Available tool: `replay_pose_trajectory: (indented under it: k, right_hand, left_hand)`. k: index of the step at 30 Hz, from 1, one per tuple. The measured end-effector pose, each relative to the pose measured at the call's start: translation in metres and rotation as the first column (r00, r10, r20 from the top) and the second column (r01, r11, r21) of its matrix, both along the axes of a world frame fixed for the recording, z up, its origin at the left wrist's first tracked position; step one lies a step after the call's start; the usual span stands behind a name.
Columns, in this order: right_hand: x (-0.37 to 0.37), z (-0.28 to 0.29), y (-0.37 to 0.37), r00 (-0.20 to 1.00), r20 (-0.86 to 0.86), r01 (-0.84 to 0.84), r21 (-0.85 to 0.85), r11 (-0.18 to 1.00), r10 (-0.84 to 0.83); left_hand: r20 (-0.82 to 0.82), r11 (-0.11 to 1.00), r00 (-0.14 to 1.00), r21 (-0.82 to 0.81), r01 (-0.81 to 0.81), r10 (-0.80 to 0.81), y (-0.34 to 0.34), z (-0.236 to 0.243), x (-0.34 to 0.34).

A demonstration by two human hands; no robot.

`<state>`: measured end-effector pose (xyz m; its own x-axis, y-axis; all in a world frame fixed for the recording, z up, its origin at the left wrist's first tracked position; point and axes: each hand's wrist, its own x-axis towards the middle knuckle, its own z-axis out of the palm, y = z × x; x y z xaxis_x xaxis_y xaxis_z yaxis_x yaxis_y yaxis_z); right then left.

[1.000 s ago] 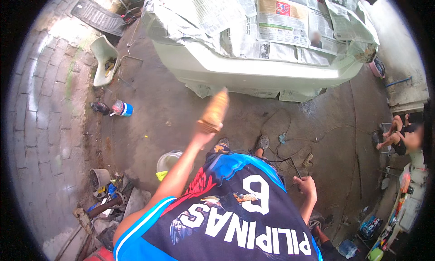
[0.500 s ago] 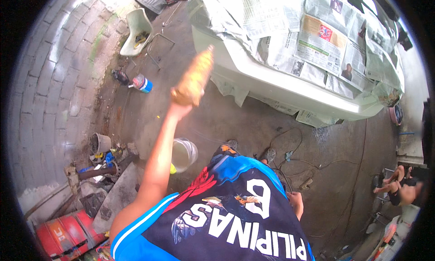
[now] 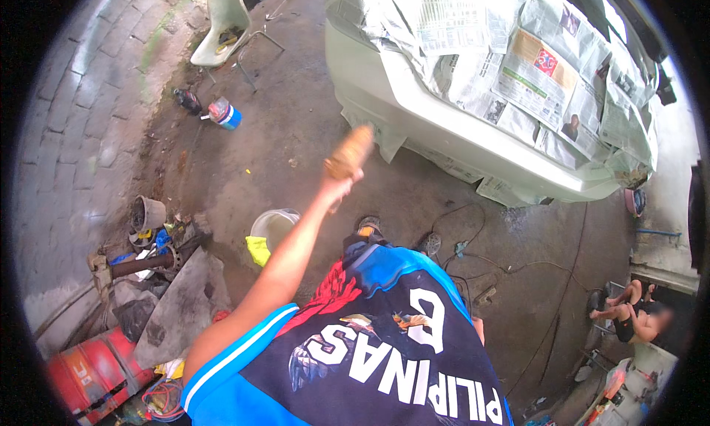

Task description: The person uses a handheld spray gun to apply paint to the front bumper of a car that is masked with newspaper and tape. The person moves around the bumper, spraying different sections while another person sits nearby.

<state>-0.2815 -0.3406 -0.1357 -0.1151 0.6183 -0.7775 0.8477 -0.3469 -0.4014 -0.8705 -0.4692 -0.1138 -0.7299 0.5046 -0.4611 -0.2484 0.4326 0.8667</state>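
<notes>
Tapered, yellow-brown object with a ridged look [image 3: 350,154], blurred, is held out over the floor at the end of my outstretched left arm, just short of a car's corner as I see it. Watching remotely through the head camera, I cannot tell what kind of object it is. My left hand [image 3: 342,187] is closed around its wider end, probably because that gives the fuller grip and leaves the narrow end free, facing away from me.

On the opposite side, only a sliver of bare skin [image 3: 479,330] shows past the dark, blue-trimmed sleeveless jersey [image 3: 384,293]. I cannot tell whether my right hand is closed or holding anything; the two hands appear well apart.

Ahead and to the right stands a glossy white car body [image 3: 370,71]. Overlapping sheets of printed newspaper [image 3: 510,75] cover its upper part, and more hang below its lower edge, seemingly as a shield for what lies beneath.

Near my left forearm, a whitish round bucket [image 3: 277,228] sits on the dark concrete floor [image 3: 296,78], apparently kept within reach. Against its side is a bright yellow, cloth-like piece [image 3: 258,251]. Farther off, a pale moulded chair [image 3: 235,15] with metal legs seems to serve as a shelf: small objects lie on its seat.
</notes>
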Motion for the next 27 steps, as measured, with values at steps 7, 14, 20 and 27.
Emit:
replay_pose_trajectory:
  k: [7, 14, 20, 27]
  right_hand:
    - [0.044, -0.039, -0.041, 0.98, 0.163, 0.117, -0.012, 0.993, -0.113]
    - [0.068, -0.048, -0.089, 0.96, 0.27, 0.037, 0.149, 0.988, -0.077]
    - [0.034, -0.004, -0.086, 0.941, 0.292, 0.107, 0.224, 0.969, -0.171]
    - [0.008, 0.03, -0.078, 0.902, 0.321, 0.215, 0.245, 0.945, -0.288]
  left_hand:
    - [0.094, 0.992, 0.996, 0.126, -0.027, 0.015, -0.016, -0.058, 0.005]
    - [0.287, 0.778, 0.823, 0.282, -0.561, 0.49, -0.025, -0.069, -0.083]
    - [0.358, 0.979, 0.932, 0.171, -0.113, 0.046, -0.002, -0.092, 0.004]
    - [0.028, 0.793, 0.813, 0.241, 0.559, -0.581, 0.039, -0.066, 0.116]
